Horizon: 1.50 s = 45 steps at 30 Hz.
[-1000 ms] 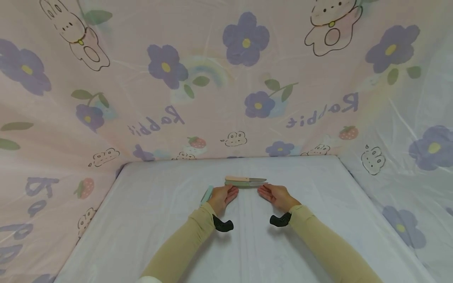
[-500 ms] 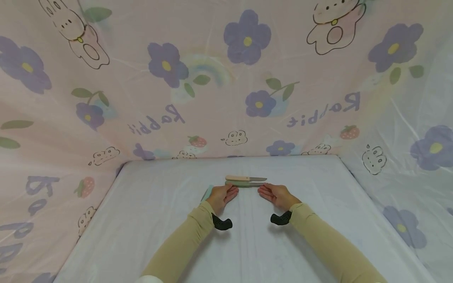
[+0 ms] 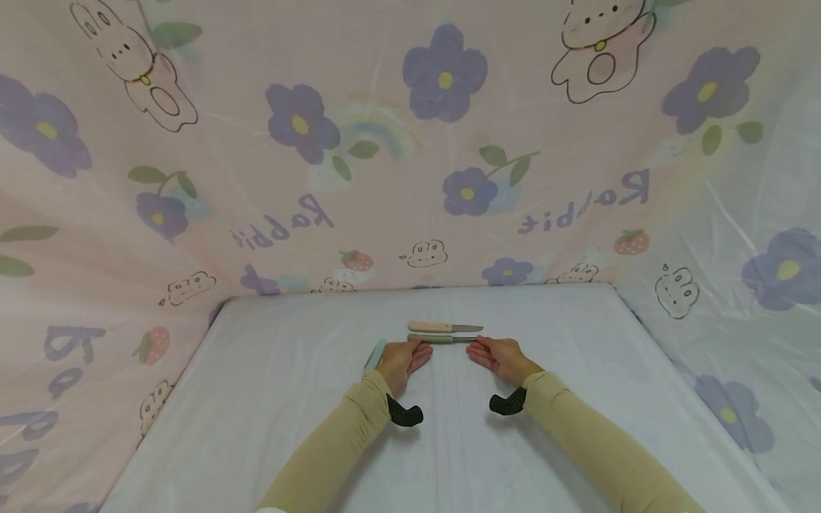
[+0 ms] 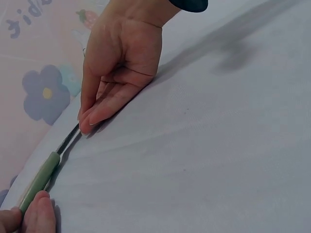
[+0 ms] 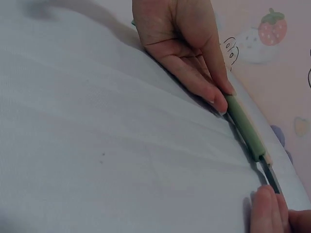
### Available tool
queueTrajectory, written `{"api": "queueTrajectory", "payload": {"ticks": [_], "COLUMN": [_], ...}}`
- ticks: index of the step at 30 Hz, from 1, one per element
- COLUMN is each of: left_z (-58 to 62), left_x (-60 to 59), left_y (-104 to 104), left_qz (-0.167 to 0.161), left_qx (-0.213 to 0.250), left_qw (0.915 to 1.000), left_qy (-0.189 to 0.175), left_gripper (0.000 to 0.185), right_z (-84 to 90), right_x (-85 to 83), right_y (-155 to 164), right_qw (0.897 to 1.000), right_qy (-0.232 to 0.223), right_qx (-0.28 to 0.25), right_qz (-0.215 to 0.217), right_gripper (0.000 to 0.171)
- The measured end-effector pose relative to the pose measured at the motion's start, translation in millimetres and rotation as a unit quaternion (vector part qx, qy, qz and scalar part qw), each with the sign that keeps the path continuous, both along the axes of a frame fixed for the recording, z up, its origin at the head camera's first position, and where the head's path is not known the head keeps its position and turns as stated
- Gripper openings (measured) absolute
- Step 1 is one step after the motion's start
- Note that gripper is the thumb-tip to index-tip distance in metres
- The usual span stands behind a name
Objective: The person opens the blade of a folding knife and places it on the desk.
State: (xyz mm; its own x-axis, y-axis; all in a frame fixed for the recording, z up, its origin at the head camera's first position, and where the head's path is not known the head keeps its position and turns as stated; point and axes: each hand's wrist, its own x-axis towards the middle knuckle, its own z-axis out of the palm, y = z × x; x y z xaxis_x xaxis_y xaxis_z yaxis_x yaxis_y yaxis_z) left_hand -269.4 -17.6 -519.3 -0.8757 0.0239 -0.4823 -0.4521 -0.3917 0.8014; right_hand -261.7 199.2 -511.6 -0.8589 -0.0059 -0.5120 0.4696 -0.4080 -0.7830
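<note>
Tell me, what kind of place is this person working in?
Probably a makeshift recording booth at a table, not a real kitchen. A white cloth covers the surface, a pink sheet printed with rabbits and flowers walls it in, and only two small knives, green-handled and beige-handled, lie there.

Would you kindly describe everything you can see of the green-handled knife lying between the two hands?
The green-handled knife is a small paring-type knife with a matte sage-green handle, plastic by the look of it, and a short dark metal blade. It lies flat on the pale sheet, handle toward the left hand, blade toward the right hand. The left fingertips touch the handle's end; the right fingertips meet the blade tip. A beige-handled knife lies parallel just behind it.
</note>
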Motion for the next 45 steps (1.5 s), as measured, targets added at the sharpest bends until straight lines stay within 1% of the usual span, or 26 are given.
{"api": "queueTrajectory", "payload": {"ticks": [5,11,18,23,30,33,37,40,43,45], "left_z": [1.9,2.5,1.1,-1.2,-3.2,-2.7,-3.8,-5.3,-4.9,-2.4], "left_x": [1.3,1.4,1.1,2.5,5.9,7.2,8.4,9.3,10.7,12.2], "left_y": [1,0,-2,-2,-1,0,2,4,5,4], "left_qz": [0.001,-0.002,-0.002,-0.006,0.002,0.000,-0.007,-0.018,-0.032,-0.045], "left_qx": [-0.015,-0.012,-0.021,-0.022,-0.033,-0.042,-0.062,-0.081,-0.088,-0.087], "left_qw": [0.9999,0.9999,0.9997,0.9995,0.9985,0.9979,0.9959,0.9931,0.9908,0.9887], "left_qy": [0.005,0.007,0.010,0.023,0.044,0.049,0.065,0.083,0.098,0.113], "left_gripper": [0.026,0.026,0.026,0.027,0.028,0.029,0.028,0.027,0.027,0.028], "right_z": [-0.5,-3.0,-6.3,-7.8,-5.7,-6.1,-7.1,-7.0,-6.6,-6.9], "right_x": [0.7,0.4,-1.1,-0.4,4.4,4.4,3.2,3.4,4.3,5.5], "right_y": [-2,-3,-7,-7,-6,-6,-6,-5,-3,-1], "right_qw": [1.000,0.999,0.999,0.999,0.998,0.998,0.998,0.998,0.998,0.998], "right_qy": [0.010,0.013,0.024,0.029,0.031,0.034,0.034,0.037,0.042,0.050], "right_qx": [0.017,0.030,0.040,0.039,0.044,0.047,0.054,0.057,0.047,0.035], "right_qz": [-0.004,-0.011,-0.001,-0.002,0.010,0.013,0.013,0.015,0.012,0.015], "right_gripper": [0.037,0.033,0.036,0.037,0.038,0.038,0.036,0.037,0.040,0.043]}}
